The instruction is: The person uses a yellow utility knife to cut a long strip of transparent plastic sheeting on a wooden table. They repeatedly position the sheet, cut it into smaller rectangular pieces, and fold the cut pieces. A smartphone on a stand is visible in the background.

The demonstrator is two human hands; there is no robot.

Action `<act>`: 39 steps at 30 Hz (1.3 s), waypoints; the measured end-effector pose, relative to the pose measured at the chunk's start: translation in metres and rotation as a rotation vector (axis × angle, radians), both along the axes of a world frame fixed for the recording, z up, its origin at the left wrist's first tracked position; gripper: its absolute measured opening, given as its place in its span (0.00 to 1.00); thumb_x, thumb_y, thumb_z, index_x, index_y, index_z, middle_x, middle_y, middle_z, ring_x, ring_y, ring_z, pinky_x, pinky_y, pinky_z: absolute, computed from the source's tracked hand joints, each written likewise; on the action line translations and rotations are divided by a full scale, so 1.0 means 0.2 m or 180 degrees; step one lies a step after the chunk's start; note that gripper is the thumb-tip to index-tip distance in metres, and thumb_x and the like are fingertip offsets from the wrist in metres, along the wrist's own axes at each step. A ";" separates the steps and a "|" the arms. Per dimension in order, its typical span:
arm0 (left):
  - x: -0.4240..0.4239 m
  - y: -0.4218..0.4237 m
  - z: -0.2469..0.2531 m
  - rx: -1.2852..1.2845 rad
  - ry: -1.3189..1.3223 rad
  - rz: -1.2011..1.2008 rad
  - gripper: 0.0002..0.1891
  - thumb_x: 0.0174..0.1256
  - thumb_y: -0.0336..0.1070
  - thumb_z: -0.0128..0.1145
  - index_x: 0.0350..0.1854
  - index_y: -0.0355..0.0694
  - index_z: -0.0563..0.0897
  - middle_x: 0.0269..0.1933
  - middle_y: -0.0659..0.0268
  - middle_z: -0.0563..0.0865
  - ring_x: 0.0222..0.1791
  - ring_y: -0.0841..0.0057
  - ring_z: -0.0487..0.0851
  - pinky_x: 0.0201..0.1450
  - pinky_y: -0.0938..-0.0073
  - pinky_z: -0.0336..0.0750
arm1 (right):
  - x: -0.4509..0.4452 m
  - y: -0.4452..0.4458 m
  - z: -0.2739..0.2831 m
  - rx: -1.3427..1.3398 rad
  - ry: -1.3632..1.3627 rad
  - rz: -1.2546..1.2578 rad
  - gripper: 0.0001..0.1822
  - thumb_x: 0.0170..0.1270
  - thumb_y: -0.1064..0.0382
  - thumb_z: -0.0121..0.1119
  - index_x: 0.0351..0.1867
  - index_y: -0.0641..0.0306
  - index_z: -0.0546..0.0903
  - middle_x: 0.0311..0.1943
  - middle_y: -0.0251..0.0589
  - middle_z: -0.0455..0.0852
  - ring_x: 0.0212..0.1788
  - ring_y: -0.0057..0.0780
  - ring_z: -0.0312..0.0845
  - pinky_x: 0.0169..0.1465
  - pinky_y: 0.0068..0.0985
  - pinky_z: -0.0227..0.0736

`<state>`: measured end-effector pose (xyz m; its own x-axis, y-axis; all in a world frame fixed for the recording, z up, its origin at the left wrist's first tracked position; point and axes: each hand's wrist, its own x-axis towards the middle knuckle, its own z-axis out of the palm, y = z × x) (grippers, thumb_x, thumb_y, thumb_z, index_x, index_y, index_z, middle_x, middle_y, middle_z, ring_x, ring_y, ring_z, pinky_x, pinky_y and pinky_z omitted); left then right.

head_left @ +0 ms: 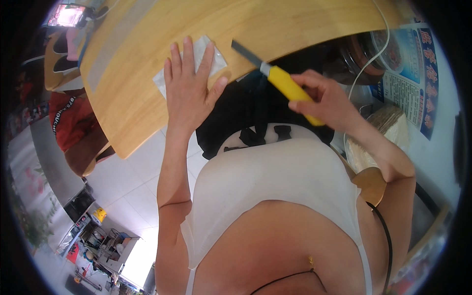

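Observation:
Spread flat near the edge of a wooden table, my left hand presses on a thin whitish sheet or packet, whose ends stick out on both sides of the fingers. My right hand grips the yellow handle of a utility knife, to the right of the sheet. The knife's long dark blade is out and points up and left, its tip over the tabletop. The blade is apart from the sheet. Part of the sheet is hidden under the left hand.
A strip of translucent tape lies along the table. A lit phone stands at the upper left. A white cable hangs at the right, near lidded jars and a printed poster. Red cloth covers a chair at left.

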<state>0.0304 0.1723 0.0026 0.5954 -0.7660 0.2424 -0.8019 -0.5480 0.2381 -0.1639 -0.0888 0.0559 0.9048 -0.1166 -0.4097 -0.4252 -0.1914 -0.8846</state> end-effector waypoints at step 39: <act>0.01 -0.01 -0.02 -0.0067 0.0101 0.0030 0.40 0.90 0.68 0.30 0.89 0.44 0.65 0.87 0.62 0.69 0.89 0.39 0.53 0.89 0.42 0.44 | -0.09 0.19 -0.05 0.0101 0.0369 0.0092 0.32 0.71 0.64 0.77 0.74 0.67 0.80 0.59 0.48 0.89 0.56 0.29 0.90 0.62 0.27 0.84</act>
